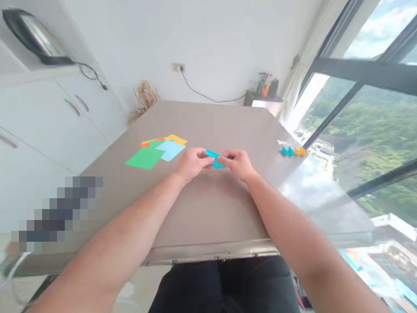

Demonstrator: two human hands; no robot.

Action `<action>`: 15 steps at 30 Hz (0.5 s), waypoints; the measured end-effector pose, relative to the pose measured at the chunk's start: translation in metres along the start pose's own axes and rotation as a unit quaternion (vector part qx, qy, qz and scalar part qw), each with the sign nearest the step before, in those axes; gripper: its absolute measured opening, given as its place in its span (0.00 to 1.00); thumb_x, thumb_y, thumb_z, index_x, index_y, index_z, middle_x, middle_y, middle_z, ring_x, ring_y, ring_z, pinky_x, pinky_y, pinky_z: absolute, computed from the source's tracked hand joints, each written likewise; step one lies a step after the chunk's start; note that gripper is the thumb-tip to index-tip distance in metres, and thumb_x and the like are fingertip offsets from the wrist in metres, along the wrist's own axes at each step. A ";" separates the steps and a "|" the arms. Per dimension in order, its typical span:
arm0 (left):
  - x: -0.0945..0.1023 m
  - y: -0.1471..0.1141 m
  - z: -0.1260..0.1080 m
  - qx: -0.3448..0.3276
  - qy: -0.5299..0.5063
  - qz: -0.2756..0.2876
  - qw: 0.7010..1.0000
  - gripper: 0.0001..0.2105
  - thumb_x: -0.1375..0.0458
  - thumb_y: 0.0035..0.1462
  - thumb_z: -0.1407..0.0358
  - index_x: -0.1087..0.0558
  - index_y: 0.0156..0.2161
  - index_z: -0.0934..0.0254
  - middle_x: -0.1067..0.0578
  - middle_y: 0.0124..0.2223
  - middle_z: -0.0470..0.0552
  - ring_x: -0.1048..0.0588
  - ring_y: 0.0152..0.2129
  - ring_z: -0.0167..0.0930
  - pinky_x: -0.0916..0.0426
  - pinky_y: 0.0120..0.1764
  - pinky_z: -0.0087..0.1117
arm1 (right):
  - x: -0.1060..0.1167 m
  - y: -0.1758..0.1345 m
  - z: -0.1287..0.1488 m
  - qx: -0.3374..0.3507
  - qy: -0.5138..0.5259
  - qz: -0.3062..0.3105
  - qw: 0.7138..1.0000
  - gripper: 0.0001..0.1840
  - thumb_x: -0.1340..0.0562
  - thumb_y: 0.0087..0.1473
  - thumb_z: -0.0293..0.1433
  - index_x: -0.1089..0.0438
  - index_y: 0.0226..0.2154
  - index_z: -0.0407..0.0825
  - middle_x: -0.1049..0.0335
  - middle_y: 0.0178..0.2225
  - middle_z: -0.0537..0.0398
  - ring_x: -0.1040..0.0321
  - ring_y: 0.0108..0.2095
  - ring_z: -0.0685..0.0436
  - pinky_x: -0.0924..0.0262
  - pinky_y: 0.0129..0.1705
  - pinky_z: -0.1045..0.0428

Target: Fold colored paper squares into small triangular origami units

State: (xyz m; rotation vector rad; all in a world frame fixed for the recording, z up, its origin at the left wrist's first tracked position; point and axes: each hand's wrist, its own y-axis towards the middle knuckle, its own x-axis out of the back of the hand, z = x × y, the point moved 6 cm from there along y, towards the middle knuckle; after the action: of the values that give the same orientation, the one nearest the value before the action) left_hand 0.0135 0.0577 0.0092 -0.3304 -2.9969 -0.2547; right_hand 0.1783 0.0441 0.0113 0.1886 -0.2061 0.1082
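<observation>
A small piece of folded blue paper (pixel 216 164) is held up over the table in front of me, between both hands. My left hand (pixel 194 161) pinches its left side, thumb on the near face. On its right side, my right hand (pixel 235 161) grips it between thumb and fingers. Parts of the paper are hidden behind the fingertips. Left of my hands lie loose sheets: a green sheet (pixel 145 158), a light blue sheet (pixel 170 150) and a yellow-orange sheet (pixel 176 139), overlapping. Far to the right stand several small folded paper pieces, blue (pixel 288 151) and orange (pixel 300 151).
The brown table (pixel 208 121) reaches from my lap towards the white wall. A blurred-out dark patch (pixel 61 213) covers the table's left edge. Windows (pixel 368 113) run along the right. A small cabinet (pixel 263 103) with bottles stands beyond the far edge, near a black cord (pixel 208 96).
</observation>
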 end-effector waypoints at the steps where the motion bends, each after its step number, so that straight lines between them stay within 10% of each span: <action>1: 0.000 -0.001 0.000 0.001 -0.004 -0.004 1.000 0.10 0.31 0.46 0.61 0.22 0.31 0.66 0.21 0.29 0.48 0.23 0.26 0.29 0.26 0.34 0.32 | 0.001 0.000 0.000 0.000 -0.006 -0.006 1.000 0.12 0.32 0.45 0.40 0.26 0.24 0.48 0.27 0.25 0.57 0.33 0.28 0.48 0.40 0.32 0.52; 15: -0.006 -0.006 -0.005 -0.006 -0.015 0.010 1.000 0.12 0.30 0.46 0.61 0.25 0.32 0.66 0.21 0.30 0.49 0.22 0.28 0.30 0.25 0.34 0.33 | -0.001 0.000 -0.001 0.018 -0.014 -0.015 1.000 0.12 0.32 0.46 0.40 0.28 0.24 0.48 0.29 0.23 0.58 0.37 0.25 0.50 0.43 0.30 0.53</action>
State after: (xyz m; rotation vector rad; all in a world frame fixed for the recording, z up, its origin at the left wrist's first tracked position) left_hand 0.0189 0.0494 0.0127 -0.3680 -3.0220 -0.2669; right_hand 0.1777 0.0440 0.0100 0.2301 -0.2292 0.0790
